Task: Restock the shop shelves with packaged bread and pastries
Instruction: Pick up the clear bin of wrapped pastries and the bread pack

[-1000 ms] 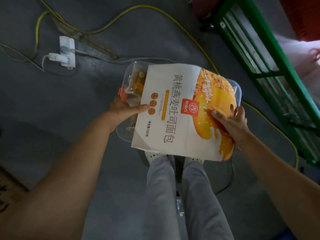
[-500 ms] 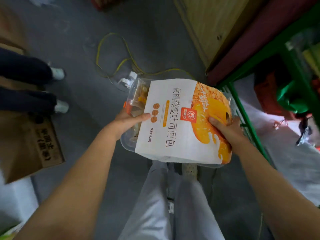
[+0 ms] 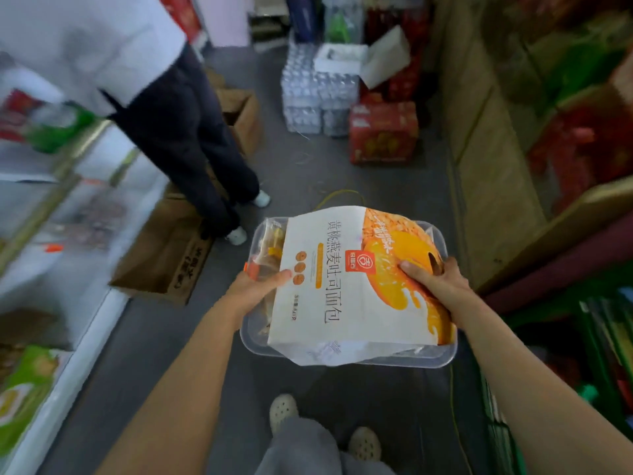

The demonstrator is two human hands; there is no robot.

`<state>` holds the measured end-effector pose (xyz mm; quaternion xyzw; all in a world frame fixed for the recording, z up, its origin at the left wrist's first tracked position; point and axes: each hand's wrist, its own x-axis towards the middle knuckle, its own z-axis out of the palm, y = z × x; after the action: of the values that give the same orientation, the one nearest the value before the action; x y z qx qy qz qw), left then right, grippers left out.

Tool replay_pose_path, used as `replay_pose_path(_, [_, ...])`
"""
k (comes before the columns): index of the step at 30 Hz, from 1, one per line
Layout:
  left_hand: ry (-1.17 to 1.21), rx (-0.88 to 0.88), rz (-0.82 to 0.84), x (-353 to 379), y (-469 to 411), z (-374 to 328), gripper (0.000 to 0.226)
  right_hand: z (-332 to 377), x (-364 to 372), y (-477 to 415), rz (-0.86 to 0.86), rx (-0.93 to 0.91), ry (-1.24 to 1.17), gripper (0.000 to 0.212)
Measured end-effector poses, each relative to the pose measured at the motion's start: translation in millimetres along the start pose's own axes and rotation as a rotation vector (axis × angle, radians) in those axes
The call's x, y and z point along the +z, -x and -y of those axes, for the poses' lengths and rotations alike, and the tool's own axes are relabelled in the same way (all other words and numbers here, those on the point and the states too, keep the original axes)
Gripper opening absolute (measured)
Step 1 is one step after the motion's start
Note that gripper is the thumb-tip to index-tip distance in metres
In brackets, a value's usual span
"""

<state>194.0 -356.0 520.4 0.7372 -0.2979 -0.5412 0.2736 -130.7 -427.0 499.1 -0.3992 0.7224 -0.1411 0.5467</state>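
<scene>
**Mia:** What are the person's hands doing?

**Tom:** Both are closed round a clear tray [image 3: 442, 358]. The left hand [image 3: 255, 290] grips the tray's left end, with its thumb on the edge of the bread bag [image 3: 342, 286]. The right hand [image 3: 436, 282] grips the right end. Its thumb presses down on the bag's orange picture.

**Mia:** So where is the bread?

**Tom:** The bag lies flat on top of the tray, right between the two hands, out in front of the person. It covers most of the tray. Some small packets [image 3: 270, 245] peek out by the left hand.

**Mia:** Which way does it lie?

**Tom:** The tray's long way goes across, from hand to hand. The words on the bag run from the far edge to the near edge.

**Mia:** Where will it go?

**Tom:** It is hard to tell which shelf is for bread. A wooden shelf [image 3: 496, 173] is on the right, so the right hand is nearer to it. A glass case [image 3: 78, 207] is on the left, nearer the left hand. One hand must let go to lift the bag off, I think. Then the tray could tip.

**Mia:** Is anything in the way?

**Tom:** Another person [image 3: 191, 138] stands ahead on the left, beside a cardboard box [image 3: 164, 262]. Packs of water bottles [image 3: 315, 97] sit farther down the aisle.
</scene>
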Motion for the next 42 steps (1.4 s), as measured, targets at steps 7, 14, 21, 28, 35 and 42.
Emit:
replay_pose_path(7, [0.219, -0.053, -0.137, -84, 57, 83, 0.063, 59, 92, 29, 0.153, -0.149, 0.278, 0.157])
replay_pose_path(14, [0.322, -0.142, -0.338, -186, 130, 168, 0.035, 77, 233, 90, 0.298, -0.246, 0.391, 0.149])
replay_pose_path(21, [0.451, -0.212, -0.508, -294, 208, 286, 0.05, 76, 393, 166, 0.449, -0.26, 0.526, 0.152])
replay_pose_path(28, [0.495, -0.238, -0.699, -363, 273, 380, 0.026, 61, 530, 219, 0.611, -0.264, 0.641, 0.149])
replay_pose_path(35, [0.573, -0.247, -0.834, -397, 306, 438, 0.029, 59, 632, 244, 0.781, -0.295, 0.735, 0.142])
replay_pose_path(42, [0.644, -0.372, -0.89, -405, 328, 492, 0.069, 55, 722, 260, 0.918, -0.429, 0.814, 0.124])
